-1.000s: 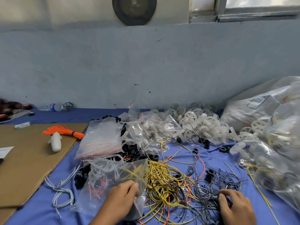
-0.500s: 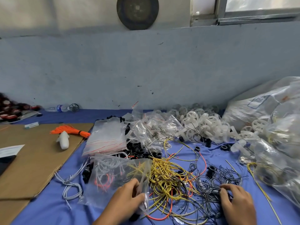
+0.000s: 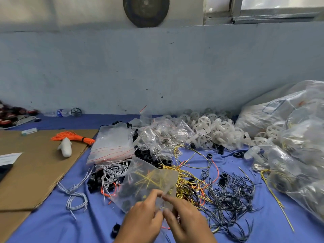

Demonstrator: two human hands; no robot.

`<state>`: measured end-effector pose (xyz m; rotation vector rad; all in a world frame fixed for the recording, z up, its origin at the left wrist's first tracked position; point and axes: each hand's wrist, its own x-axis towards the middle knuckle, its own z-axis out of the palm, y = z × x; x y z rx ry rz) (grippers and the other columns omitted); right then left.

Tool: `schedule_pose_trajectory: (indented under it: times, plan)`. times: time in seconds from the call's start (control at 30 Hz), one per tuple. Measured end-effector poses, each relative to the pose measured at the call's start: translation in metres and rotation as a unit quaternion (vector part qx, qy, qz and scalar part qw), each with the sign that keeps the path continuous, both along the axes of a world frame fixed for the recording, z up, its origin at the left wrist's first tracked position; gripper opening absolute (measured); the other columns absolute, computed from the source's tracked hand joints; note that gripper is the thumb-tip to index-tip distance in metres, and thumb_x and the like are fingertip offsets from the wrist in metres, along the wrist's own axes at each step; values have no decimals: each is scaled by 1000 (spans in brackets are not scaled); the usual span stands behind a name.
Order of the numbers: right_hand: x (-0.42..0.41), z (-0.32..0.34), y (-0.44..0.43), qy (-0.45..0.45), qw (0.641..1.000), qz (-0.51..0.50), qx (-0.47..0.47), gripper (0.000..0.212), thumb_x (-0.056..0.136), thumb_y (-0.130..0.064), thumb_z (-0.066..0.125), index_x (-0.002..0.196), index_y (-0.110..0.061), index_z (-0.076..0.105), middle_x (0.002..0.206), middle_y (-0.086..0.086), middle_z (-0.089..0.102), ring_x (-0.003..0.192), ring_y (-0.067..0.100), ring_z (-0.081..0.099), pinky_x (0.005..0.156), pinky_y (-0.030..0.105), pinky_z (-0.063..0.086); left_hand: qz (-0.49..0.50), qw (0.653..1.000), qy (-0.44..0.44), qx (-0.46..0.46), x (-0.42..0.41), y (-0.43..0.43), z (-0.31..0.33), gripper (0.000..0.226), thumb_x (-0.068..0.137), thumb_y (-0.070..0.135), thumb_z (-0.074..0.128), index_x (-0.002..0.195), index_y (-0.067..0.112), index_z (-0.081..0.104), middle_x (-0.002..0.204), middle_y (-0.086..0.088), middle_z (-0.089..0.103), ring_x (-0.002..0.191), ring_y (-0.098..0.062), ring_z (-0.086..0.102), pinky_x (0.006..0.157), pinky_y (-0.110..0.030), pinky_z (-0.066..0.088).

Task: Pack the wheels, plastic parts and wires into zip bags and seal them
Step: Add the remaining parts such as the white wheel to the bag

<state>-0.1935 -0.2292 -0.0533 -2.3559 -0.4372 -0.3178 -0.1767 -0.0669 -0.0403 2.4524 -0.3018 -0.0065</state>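
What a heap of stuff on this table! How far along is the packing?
Partly done, it seems. On the right, filled bags are heaped. In hand: the left hand and right hand pinch the edge of a zip bag holding yellow wires; whether it is sealed I cannot tell. Left: loose white wheels, black parts, the grey wire tangle and a stack of empty bags.

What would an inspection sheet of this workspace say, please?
Surface: blue cloth, cardboard sheet at left.
Job's things: zip bag holding yellow wires; white wheels heaped by the wall; black plastic parts; empty zip bags stacked.
Clutter: orange bundle, water bottle, large filled bags at right.
Grippers: left hand and right hand both pinch the zip bag's near edge.
Cables: loose yellow wires, dark wires, white wires tangled on the cloth.
Surroundings: blue-grey wall, window frame.
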Motion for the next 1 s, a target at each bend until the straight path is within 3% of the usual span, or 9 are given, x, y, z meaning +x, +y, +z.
schedule_pose_trajectory:
  times: [0.1, 0.2, 0.33, 0.5, 0.57, 0.63, 0.73, 0.87, 1.0]
  plan:
    - [1, 2, 0, 28, 998, -54, -26, 41, 98, -56, 32, 138, -59, 22, 98, -18, 55, 100, 5, 57, 79, 24, 41, 4, 1000, -23, 17, -4, 1, 1, 40, 86, 33, 47, 120, 50, 34, 65, 7, 55, 80, -20, 60, 76, -38, 50]
    - [3, 1, 1, 64, 991, -37, -112, 45, 98, -55, 25, 138, -60, 4, 103, -2, 63, 98, 22, 62, 71, 35, 43, 2, 999, -17, 35, -7, -1, 2, 47, 87, 37, 43, 128, 54, 27, 84, 0, 67, 86, -22, 63, 80, -37, 51]
    - [4, 2, -5, 51, 988, -81, -117, 37, 98, -61, 22, 115, -32, 39, 101, -5, 62, 95, 19, 61, 72, 33, 43, 14, 998, -32, 50, -14, 0, 7, 49, 90, 44, 38, 131, 60, 15, 91, 6, 70, 88, -17, 64, 77, -33, 51]
    - [-9, -4, 6, 32, 996, -88, -8, 32, 89, -54, 48, 77, -26, 40, 73, -8, 46, 70, 8, 43, 63, 21, 33, 40, 995, -55, 72, -21, -8, 7, 50, 97, 48, 37, 131, 69, 7, 105, 9, 70, 99, -18, 64, 80, -31, 48]
    - [-13, -6, 5, 77, 994, -66, 39, 26, 78, -42, 57, 69, -27, 37, 67, -8, 49, 65, 6, 45, 62, 18, 35, 79, 992, -75, 58, -20, -2, 17, 53, 97, 41, 45, 129, 76, 20, 96, 6, 71, 87, -19, 66, 77, -34, 49]
    - [-16, -5, 1, 115, 989, -52, 78, 19, 71, -37, 57, 67, -29, 41, 68, -14, 54, 63, 2, 49, 60, 16, 36, 151, 976, -155, -35, -11, 14, 21, 52, 94, 28, 57, 117, 73, 47, 68, 7, 64, 60, -16, 58, 61, -38, 48]
    - [-16, -3, 1, 124, 991, 9, 50, 14, 75, -42, 58, 76, -32, 47, 76, -20, 55, 71, -4, 51, 67, 15, 39, 169, 938, -296, -55, -9, 21, 19, 40, 89, 16, 62, 104, 53, 68, 52, 12, 51, 52, -11, 44, 52, -31, 41]
    - [-15, 0, -1, 110, 986, 89, 81, 28, 82, -61, 56, 108, -49, 57, 114, -31, 47, 104, -10, 49, 79, 11, 40, 152, 916, -368, -53, -13, 16, 6, 33, 84, 29, 49, 96, 32, 79, 73, 11, 68, 67, -9, 53, 60, -22, 43]
    - [-6, -12, -34, 46, 983, -53, 170, 34, 87, -41, 64, 120, -47, 55, 112, -21, 62, 106, 4, 57, 82, 15, 45, 164, 908, -385, -15, -8, 29, -17, 37, 87, 26, 47, 107, 27, 78, 72, 7, 67, 69, -11, 52, 62, -24, 45]
